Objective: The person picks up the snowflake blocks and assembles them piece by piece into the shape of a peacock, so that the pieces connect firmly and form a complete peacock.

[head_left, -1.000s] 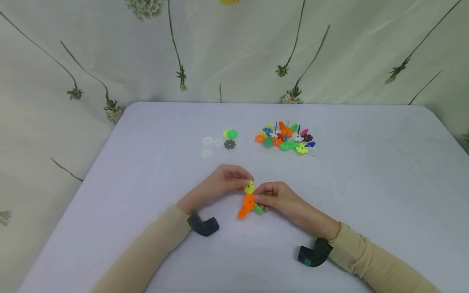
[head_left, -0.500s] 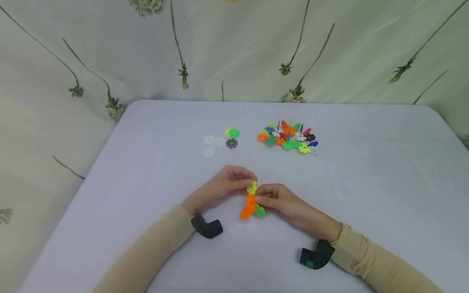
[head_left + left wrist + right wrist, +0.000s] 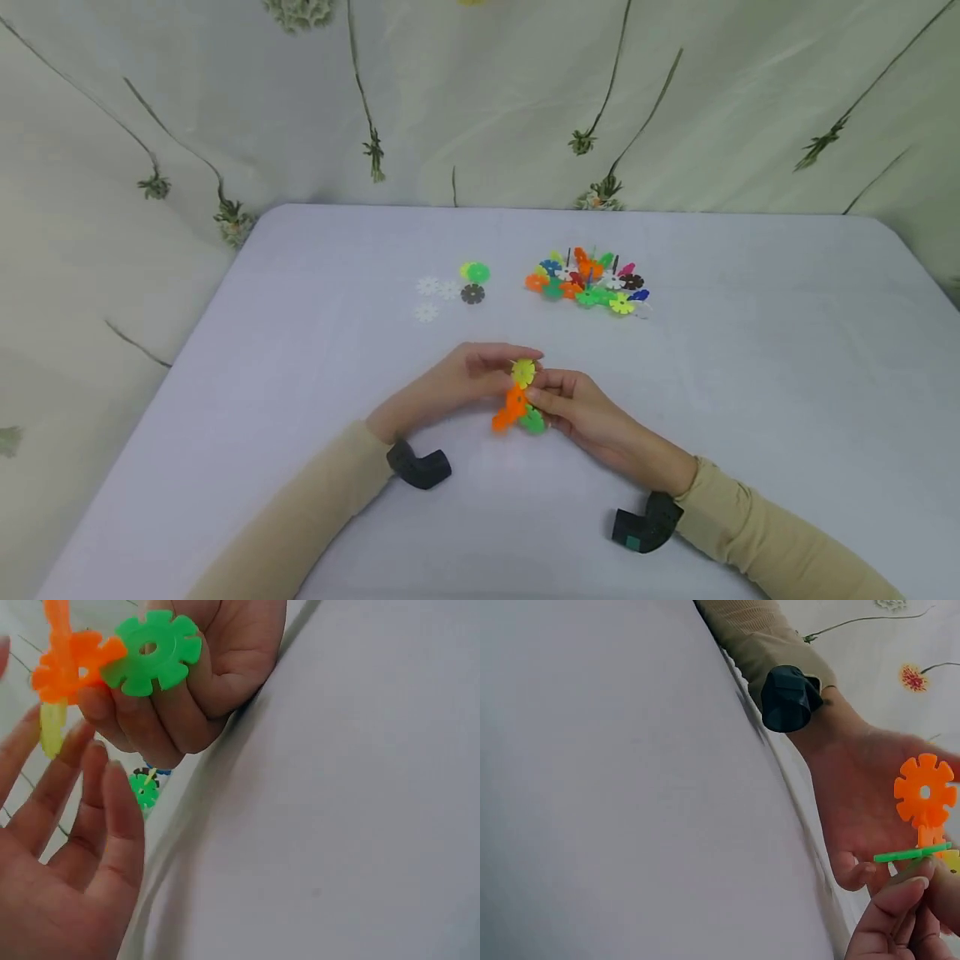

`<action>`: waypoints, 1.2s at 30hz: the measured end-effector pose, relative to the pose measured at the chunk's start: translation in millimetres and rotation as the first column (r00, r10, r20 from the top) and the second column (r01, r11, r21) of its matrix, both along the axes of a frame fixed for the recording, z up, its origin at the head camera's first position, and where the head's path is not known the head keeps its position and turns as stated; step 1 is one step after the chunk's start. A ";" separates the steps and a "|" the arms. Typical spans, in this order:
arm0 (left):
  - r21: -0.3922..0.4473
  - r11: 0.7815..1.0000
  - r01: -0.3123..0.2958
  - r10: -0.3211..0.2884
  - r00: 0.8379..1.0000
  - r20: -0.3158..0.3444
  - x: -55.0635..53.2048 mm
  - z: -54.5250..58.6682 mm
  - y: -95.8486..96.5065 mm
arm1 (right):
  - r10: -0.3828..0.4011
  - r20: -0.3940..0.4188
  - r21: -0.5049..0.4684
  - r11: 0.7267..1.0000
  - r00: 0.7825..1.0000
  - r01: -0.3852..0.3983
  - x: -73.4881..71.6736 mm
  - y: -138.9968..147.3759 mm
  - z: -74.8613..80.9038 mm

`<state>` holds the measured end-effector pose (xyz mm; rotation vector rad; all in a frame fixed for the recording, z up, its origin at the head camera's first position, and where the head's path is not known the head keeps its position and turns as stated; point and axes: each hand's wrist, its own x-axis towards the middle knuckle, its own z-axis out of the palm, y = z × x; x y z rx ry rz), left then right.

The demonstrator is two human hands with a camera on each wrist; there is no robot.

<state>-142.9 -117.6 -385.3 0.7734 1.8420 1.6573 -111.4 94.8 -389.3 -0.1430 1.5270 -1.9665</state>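
My right hand (image 3: 596,421) pinches a small cluster of joined plastic snowflake discs over the table. The cluster has an orange disc (image 3: 516,402) in the middle, a second orange one at the lower left, a green disc (image 3: 154,652) and a yellow disc (image 3: 523,372) on top. In the left wrist view, the left hand (image 3: 75,877) has its fingers loosely extended around the yellow disc; whether they touch it is unclear. Seen from the right wrist, the right thumb and finger grip beside the green disc's edge, and the left palm (image 3: 862,795) lies behind the cluster.
Beyond the hands, a colourful pile of joined discs (image 3: 588,283) stands at the back of the white table (image 3: 750,375). Left of it lie loose flat discs: green (image 3: 478,272), yellow, dark grey (image 3: 472,293) and several whitish ones (image 3: 426,312). A floral curtain (image 3: 510,108) hangs behind.
The left fingers have loosened from their pinch on the yellow disc and straightened. The cluster has risen slightly and turned, so the yellow disc faces the head camera more.
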 end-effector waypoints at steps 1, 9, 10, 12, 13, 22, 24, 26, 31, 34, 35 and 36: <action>-0.033 0.999 0.019 -0.021 0.999 -0.040 1.4 2.4 0.0 | -0.024 0.007 0.001 1.000 1.000 0.024 -0.7 0.2 0.0; -0.091 0.971 -0.220 0.154 0.871 -0.466 13.4 -4.0 16.2 | -0.109 0.022 -0.020 0.994 0.994 0.110 -3.4 0.1 -0.4; -0.073 0.969 -0.236 0.174 0.861 -0.478 14.0 -5.1 17.0 | -0.113 0.021 -0.018 0.993 0.993 0.114 -3.3 -0.3 -0.3; -0.054 0.968 -0.244 0.187 0.852 -0.488 14.8 -6.2 17.4 | -0.116 0.015 -0.013 0.993 0.993 0.116 -3.0 -0.8 0.0; -0.049 0.969 -0.242 0.188 0.851 -0.490 15.0 -6.3 17.3 | -0.115 0.011 -0.012 0.993 0.993 0.115 -2.9 -0.9 0.1; -0.033 0.971 -0.238 0.188 0.838 -0.512 13.5 -6.9 17.6 | -0.113 0.000 -0.006 0.994 0.994 0.113 -2.7 1.1 -1.0; -0.032 0.971 -0.239 0.189 0.836 -0.515 13.3 -7.8 17.4 | -0.113 -0.001 -0.002 0.994 0.994 0.113 -2.6 1.1 -1.5; -0.033 0.972 -0.231 0.182 0.839 -0.513 13.1 -8.0 17.5 | -0.109 -0.002 -0.003 0.994 0.994 0.109 -2.6 1.3 -2.0; -0.139 0.981 -0.134 0.056 0.887 -0.459 10.7 -0.2 9.9 | -0.076 0.016 -0.011 0.997 0.997 0.076 -4.7 4.3 -0.1; -0.207 0.975 -0.078 -0.008 0.924 -0.383 5.4 8.6 -4.0 | -0.063 0.046 -0.003 0.998 0.997 0.063 -6.1 7.2 0.7; -0.208 0.975 -0.073 -0.008 0.932 -0.363 1.5 10.6 -10.1 | -0.064 0.058 0.001 0.998 0.996 0.064 -6.5 7.7 0.9; -0.192 0.978 -0.081 0.010 0.940 -0.342 -3.3 12.3 -16.7 | -0.066 0.066 0.004 0.998 0.996 0.066 -6.8 8.0 1.0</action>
